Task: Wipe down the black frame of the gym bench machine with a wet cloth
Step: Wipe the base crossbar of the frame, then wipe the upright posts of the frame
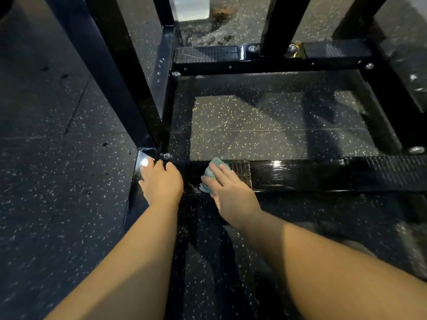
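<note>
Left hand [161,181]: I rest it on the frame's [300,174] near corner, fingers loosely curled over the edge by a bolt [166,156], holding nothing; likely a brace.
Cloth [213,172]: teal, bunched on the near bar's top, just right of that corner.
Right hand [227,188]: fingers straight, pressing the cloth flat from above; it shows beyond my fingertips and beside my thumb.
Bar, rightward: glossy, I judge it wet.

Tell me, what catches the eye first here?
Two bare arms reach down to a glossy black frame bar near the floor. The right hand presses a teal cloth onto it; the left hand rests at the bar's left corner. Speckled rubber flooring surrounds everything.
</note>
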### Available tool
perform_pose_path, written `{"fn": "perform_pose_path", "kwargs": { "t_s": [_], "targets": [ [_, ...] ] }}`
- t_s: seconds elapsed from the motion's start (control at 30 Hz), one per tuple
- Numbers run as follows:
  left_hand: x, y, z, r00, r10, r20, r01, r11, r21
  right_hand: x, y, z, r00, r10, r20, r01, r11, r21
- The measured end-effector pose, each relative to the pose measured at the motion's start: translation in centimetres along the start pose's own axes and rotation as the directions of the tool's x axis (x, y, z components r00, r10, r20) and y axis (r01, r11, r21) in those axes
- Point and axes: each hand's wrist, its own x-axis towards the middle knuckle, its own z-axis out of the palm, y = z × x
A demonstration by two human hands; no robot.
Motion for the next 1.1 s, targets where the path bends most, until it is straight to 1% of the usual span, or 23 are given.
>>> {"fn": "perform_pose_path", "kwargs": {
  "t_s": [0.07,0.13,0.2,0.23,0.33,0.4,0.43,0.47,0.5,0.53,0.57,0.6,0.63,0.67,0.7,0.73,0.8,0.83,0.87,0.93,0.97,1.03,1.1],
  "targets": [
    [-0.7,0.1,-0.1,1.0,-0.005,0.021,0.005,1.0,-0.006,-0.3,1.9,-1.1,0.981,-0.088,0.174,0.099,0.993,-0.058],
    [-1.3,0.5,-0.3,0.999,0.001,0.041,0.0,1.0,-0.019,1.4,4.0,-3.4,0.944,-0.046,0.326,0.075,0.994,-0.077],
    [-1.4,0.8,-0.8,0.998,0.008,0.056,-0.006,0.999,-0.037,3.6,5.0,-4.9,0.938,0.039,0.346,-0.019,0.998,-0.063],
    [-1.3,1.0,-1.0,0.998,0.014,0.057,-0.011,0.998,-0.059,4.4,4.8,-5.0,0.938,0.029,0.346,0.001,0.996,-0.086],
    [-1.3,1.0,-1.8,0.999,0.025,0.047,-0.021,0.996,-0.085,5.5,3.9,-4.5,0.911,-0.126,0.392,0.211,0.961,-0.181],
    [-1.7,1.3,-2.5,0.998,-0.011,0.069,0.021,0.989,-0.144,6.8,4.5,-5.3,0.84,-0.24,0.487,0.387,0.894,-0.227],
    [-2.0,1.5,-3.0,0.996,-0.043,0.08,0.058,0.98,-0.19,7.9,4.7,-6.2,0.796,-0.263,0.545,0.434,0.875,-0.213],
    [-2.3,1.8,-3.3,0.995,-0.064,0.077,0.081,0.968,-0.239,9.0,4.8,-7.1,0.779,-0.269,0.567,0.429,0.887,-0.168],
    [-2.3,2.2,-3.9,0.995,-0.08,0.052,0.092,0.949,-0.301,10.4,4.5,-8.2,0.79,-0.263,0.554,0.368,0.926,-0.084],
    [-2.3,2.8,-4.5,0.996,-0.092,0.013,0.09,0.93,-0.357,11.8,3.9,-9.3,0.828,-0.278,0.487,0.289,0.956,0.054],
    [-2.2,3.7,-5.4,0.994,-0.102,-0.025,0.083,0.906,-0.414,13.1,3.1,-10.5,0.892,-0.282,0.352,0.213,0.951,0.223],
    [-2.1,4.6,-6.5,0.992,-0.103,-0.073,0.059,0.888,-0.456,14.4,2.2,-11.2,0.953,-0.236,0.188,0.142,0.901,0.409],
    [-1.9,5.7,-7.7,0.986,-0.108,-0.124,0.034,0.871,-0.489,15.9,1.1,-12.3,0.991,-0.131,0.039,0.08,0.787,0.612],
    [-1.5,6.9,-9.0,0.977,-0.12,-0.178,0.01,0.853,-0.523,17.4,-0.3,-13.4,0.999,0.004,-0.037,0.027,0.599,0.801],
    [-1.3,8.0,-10.2,0.967,-0.135,-0.216,-0.01,0.828,-0.561,18.7,-1.7,-14.3,0.992,0.108,-0.071,0.024,0.383,0.923],
    [-1.2,9.1,-11.4,0.959,-0.127,-0.253,-0.046,0.811,-0.583,20.0,-3.2,-15.3,0.982,0.159,-0.104,0.068,0.22,0.973],
    [-1.4,11.1,-13.2,0.939,-0.086,-0.334,-0.134,0.801,-0.583,21.3,-6.6,-17.2,0.966,0.145,-0.216,0.211,0.05,0.976],
    [-1.3,12.1,-14.1,0.923,-0.07,-0.379,-0.172,0.805,-0.568,21.5,-8.1,-18.0,0.955,0.104,-0.277,0.274,0.043,0.961],
    [-1.4,13.0,-14.9,0.91,-0.059,-0.41,-0.201,0.803,-0.561,21.2,-9.6,-18.2,0.949,0.054,-0.311,0.307,0.083,0.948],
    [-1.5,15.0,-16.8,0.889,-0.033,-0.456,-0.251,0.798,-0.548,20.8,-11.0,-17.0,0.939,-0.036,-0.341,0.341,0.209,0.917],
    [-1.4,15.6,-17.4,0.885,-0.031,-0.466,-0.261,0.794,-0.548,20.4,-10.8,-15.7,0.946,-0.043,-0.32,0.32,0.27,0.908],
    [-1.6,17.0,-18.3,0.882,-0.038,-0.47,-0.261,0.792,-0.552,19.9,-9.6,-13.2,0.986,-0.004,-0.167,0.162,0.285,0.945],
    [-1.5,17.7,-18.6,0.882,-0.059,-0.468,-0.241,0.795,-0.556,19.9,-8.9,-13.5,0.999,-0.01,0.037,-0.033,0.229,0.973]
  ]
}}
